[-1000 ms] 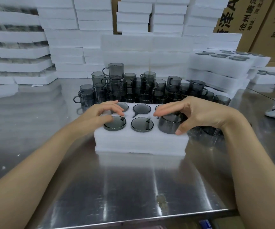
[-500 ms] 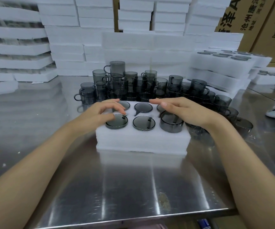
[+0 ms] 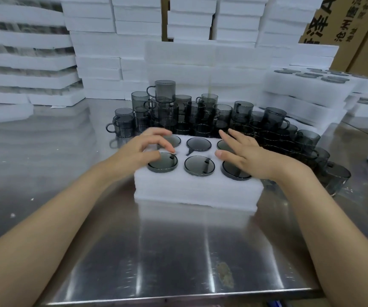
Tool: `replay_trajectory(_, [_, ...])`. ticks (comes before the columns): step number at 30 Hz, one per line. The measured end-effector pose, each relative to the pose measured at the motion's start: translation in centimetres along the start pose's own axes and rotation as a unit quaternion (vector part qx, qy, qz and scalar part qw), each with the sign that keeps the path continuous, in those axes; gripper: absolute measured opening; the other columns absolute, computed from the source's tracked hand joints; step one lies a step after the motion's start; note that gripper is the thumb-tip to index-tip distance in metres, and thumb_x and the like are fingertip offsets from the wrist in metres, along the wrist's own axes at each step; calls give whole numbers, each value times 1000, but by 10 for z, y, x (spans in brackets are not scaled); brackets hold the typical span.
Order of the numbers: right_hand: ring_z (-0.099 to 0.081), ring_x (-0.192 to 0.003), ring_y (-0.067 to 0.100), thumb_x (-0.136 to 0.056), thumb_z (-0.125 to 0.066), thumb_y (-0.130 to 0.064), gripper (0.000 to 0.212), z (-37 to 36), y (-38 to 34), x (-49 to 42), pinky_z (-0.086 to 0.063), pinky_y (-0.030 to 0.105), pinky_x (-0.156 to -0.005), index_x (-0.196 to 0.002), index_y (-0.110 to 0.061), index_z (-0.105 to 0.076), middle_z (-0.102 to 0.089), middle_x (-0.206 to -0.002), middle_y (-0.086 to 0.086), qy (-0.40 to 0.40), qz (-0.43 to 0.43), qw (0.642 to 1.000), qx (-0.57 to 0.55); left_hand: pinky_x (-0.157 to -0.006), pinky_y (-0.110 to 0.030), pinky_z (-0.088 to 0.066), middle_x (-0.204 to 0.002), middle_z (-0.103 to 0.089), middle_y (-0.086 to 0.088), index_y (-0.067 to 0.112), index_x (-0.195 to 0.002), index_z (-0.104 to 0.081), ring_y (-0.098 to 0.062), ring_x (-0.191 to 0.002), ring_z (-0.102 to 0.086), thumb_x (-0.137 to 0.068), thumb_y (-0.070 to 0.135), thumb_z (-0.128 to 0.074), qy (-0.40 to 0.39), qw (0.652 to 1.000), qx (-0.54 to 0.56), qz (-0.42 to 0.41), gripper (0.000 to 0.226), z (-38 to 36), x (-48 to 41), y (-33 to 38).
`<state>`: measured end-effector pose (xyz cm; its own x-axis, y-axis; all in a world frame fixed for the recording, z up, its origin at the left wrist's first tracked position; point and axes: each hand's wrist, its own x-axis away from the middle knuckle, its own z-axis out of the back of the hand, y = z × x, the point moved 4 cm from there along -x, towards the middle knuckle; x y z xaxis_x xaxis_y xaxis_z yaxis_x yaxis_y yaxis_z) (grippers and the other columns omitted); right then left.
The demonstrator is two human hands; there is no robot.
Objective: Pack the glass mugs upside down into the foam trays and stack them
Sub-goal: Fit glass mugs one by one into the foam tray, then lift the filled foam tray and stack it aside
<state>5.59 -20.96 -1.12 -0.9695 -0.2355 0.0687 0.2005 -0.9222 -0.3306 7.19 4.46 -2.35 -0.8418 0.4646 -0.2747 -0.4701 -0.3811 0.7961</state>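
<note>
1. Now, the foam tray (image 3: 196, 191) sits on the steel table (image 3: 178, 251), just in front of the loose mugs (image 3: 200, 114). All six of its pockets are filled, in two rows of three.
2. The left hand (image 3: 143, 149) hangs over the left column with its fingers loosely bent, gripping nothing (motion blur hides whether the fingertips touch glass). The right hand (image 3: 245, 156) lies flat with straight fingers across the right column, its palm on the front-right mug (image 3: 234, 172).
3. This looks like the seating step. It is best done by pressing straight down with an even, flat palm until each base sits level with its neighbours. If a mug resists, check that its handle is in its slot rather than forcing it — glass against foam forgives little.
4. Each packed mug, such as the front-middle mug (image 3: 198, 166), stands mouth down and base up, with its axis vertical. The tray's long side runs left to right across the person — handy for lifting it by both ends to stack.
</note>
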Motion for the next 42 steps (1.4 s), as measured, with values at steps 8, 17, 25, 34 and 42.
replay_trajectory(8, [-56,-115,23,-89,-30,-69,73,22,21,6,-44,34,-96,-146,-24,-34,-51,-129,7,138,-74,984,-86,-95,-25,-23,-132,-34,10,40,-144,-23,-6,-116,-31,-61,48,-56,-60,976,-92,188,89,9,2,-12])
replay_trajectory(17, [-73,-80,19,-76,-70,-53,91,11,16,16,-59,27,-64,-150,-31,-22,-74,-92,1,-57,-18,959,-278,-72,-23,-46,-105,-62,11,43,-121,-48,3,-85,-61,-59,29,-53,-28,985,40,168,63,13,8,-17])
replay_trajectory(25, [-69,-89,18,-70,-79,-45,103,24,0,19,-57,30,-79,-151,-38,-16,-61,-93,3,28,100,940,-325,-68,-23,-56,-97,-72,2,18,-116,-57,-15,-84,-69,-56,-3,-39,137,943,302,23,66,42,0,-1])
replay_trajectory(34, [-60,-110,2,-66,-71,-62,105,17,-5,19,-57,27,-81,-143,-59,1,-36,-147,-18,-3,27,903,-428,-65,-19,-55,-109,-66,-1,19,-115,-58,-13,-82,-69,-77,-19,-23,209,914,346,16,65,27,-3,0])
replay_trajectory(42, [-67,-106,22,-74,-76,-31,84,43,16,24,-57,42,-84,-140,-53,-30,-68,-118,-1,73,68,859,-502,-85,-29,-55,-119,-68,8,32,-109,-71,-18,-109,-65,-75,9,-43,241,866,429,-88,50,12,-3,21])
